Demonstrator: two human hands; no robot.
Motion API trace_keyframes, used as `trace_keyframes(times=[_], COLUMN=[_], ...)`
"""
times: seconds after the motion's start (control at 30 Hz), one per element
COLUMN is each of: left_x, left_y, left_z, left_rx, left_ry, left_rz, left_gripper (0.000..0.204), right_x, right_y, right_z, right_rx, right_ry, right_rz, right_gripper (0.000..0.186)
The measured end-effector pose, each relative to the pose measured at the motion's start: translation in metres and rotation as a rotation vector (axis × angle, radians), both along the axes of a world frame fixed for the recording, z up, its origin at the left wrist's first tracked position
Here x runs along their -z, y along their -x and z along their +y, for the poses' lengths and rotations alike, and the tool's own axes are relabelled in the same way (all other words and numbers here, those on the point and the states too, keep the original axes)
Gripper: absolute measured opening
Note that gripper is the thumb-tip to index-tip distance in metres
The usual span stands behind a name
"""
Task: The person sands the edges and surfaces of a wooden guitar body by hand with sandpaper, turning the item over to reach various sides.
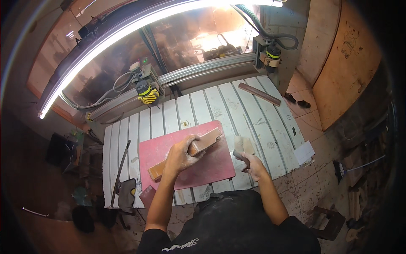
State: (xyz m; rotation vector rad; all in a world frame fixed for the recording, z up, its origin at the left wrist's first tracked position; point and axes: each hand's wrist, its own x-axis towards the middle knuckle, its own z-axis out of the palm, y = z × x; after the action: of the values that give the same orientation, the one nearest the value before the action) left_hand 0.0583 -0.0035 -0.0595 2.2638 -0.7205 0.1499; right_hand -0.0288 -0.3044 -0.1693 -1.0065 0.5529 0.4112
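Note:
Dust-coated, my left hand is closed round the middle of a long wooden block. The block lies slanted over a pink board, its near end orange-brown and its far end pale with dust. To the right of the board, my right hand grips a short dark tool with a rounded end; its kind cannot be made out. Just beyond that tool, pale sheet-like pieces lie on the white slatted table.
A dark wooden strip lies at the table's far right, and white paper at its right edge. Along the left side are a thin dark bar and a grey clamp-like tool. Machine heads hang from a rail behind.

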Motion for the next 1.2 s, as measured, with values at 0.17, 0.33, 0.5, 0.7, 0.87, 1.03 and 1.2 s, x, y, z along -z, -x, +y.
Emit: trace_keyframes(times=[0.17,0.33,0.5,0.7,0.87,1.03,1.2], left_x=[-0.006,-0.005,-0.022,-0.03,-0.027,-0.048,-0.075], left_y=[0.008,0.0,-0.01,-0.014,-0.036,-0.049,-0.05], left_z=[-0.002,0.002,0.016,0.042,0.064,0.084,0.101], left_rx=[-0.084,-0.073,-0.017,0.153,0.248,0.459,0.62], left_ry=[-0.043,-0.052,-0.032,-0.075,0.029,0.038,0.242], left_rz=[0.045,0.051,0.142,0.258,0.314,0.39,0.412], left_gripper=[0.055,0.058,0.056,0.053,0.055,0.055,0.049], right_x=[0.013,0.015,-0.019,-0.049,-0.069,-0.103,-0.151], right_y=[0.007,-0.001,-0.008,-0.009,-0.027,-0.038,-0.008], right_z=[0.015,0.023,0.039,0.065,0.089,0.109,0.12], right_rx=[0.11,0.032,0.0,0.059,0.039,0.016,-0.219], right_ry=[-0.063,-0.038,0.07,0.164,0.316,0.425,0.121], right_rz=[-0.072,-0.153,-0.221,-0.301,-0.39,-0.475,-0.362], right_gripper=[0.038,0.028,0.019,0.021,0.028,0.029,0.04])
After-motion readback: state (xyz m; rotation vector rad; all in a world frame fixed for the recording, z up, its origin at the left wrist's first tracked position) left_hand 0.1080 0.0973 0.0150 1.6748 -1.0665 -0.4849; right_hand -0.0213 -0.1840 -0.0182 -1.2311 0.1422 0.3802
